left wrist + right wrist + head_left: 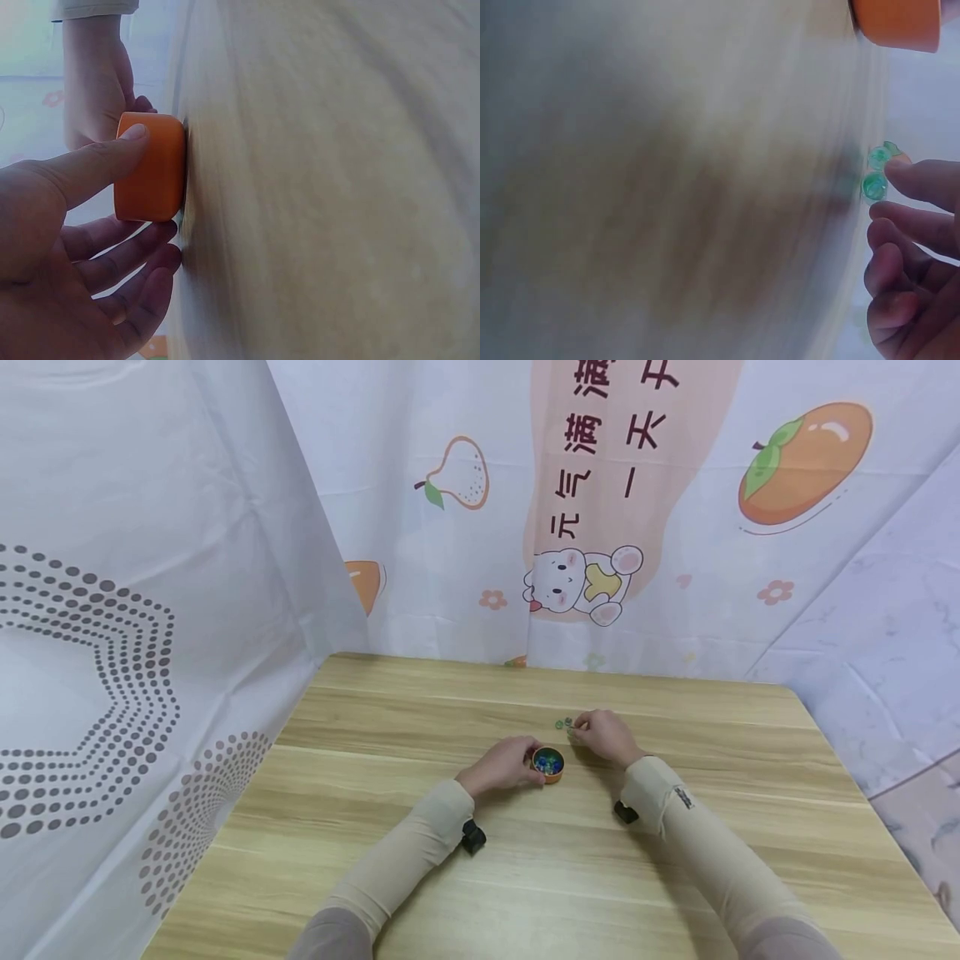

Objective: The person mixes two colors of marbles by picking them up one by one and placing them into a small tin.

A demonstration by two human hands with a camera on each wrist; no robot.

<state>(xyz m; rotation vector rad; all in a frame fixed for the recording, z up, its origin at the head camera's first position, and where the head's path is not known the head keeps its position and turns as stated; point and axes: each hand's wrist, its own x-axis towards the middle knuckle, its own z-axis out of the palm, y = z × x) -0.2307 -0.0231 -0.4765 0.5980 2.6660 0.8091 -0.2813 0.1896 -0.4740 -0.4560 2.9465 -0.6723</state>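
Note:
My left hand (510, 763) holds a small round orange bowl (154, 184) on the table, thumb on one side and fingers round the other. Blue and green glass marbles (549, 764) lie inside it in the head view. To the right and a little farther back, my right hand (604, 736) is low over the table, its thumb and forefinger at a green glass marble (874, 186). That marble fills the gap between the two fingertips. Beside it is another green marble (878, 157), with a further green piece (891, 148) partly behind the thumb.
The wood-grain table (420, 718) reaches back to a white printed curtain (450, 577), with another curtain (187, 527) along the left side. Dark wrist devices are strapped under both sleeves, the left one (473, 837) close to the tabletop.

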